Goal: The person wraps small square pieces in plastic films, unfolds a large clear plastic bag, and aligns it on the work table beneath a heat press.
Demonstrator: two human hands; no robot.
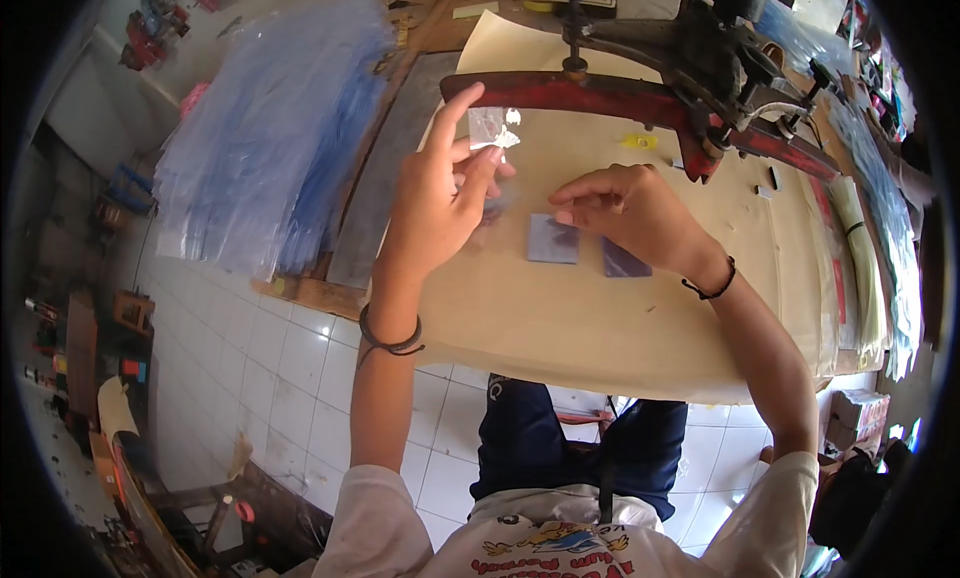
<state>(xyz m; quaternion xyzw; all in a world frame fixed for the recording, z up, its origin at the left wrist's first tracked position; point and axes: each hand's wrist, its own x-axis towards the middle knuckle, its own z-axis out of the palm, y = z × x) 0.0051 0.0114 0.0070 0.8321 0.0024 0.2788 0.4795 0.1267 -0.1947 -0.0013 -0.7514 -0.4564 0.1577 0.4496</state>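
My left hand (445, 188) is raised over the left part of the paper-covered table (520, 328), its index finger stretched out. Between its thumb and another finger it pinches a small clear plastic piece (487, 126) that catches the light. To the right, my right hand (635, 213) hovers with thumb and fingertips close together; whatever they hold, if anything, is too small to make out. Below its fingertips a bluish square (552, 240) lies on the paper. A darker square (627, 260) lies beside it, partly under my right hand.
A red and black metal machine (590, 91) spans the table's back. Large clear-blue plastic sheets (270, 128) are piled at the left. A yellow scrap (640, 141) and small dark pieces (774, 179) lie on the paper. Rolled material (862, 248) stands at the right edge.
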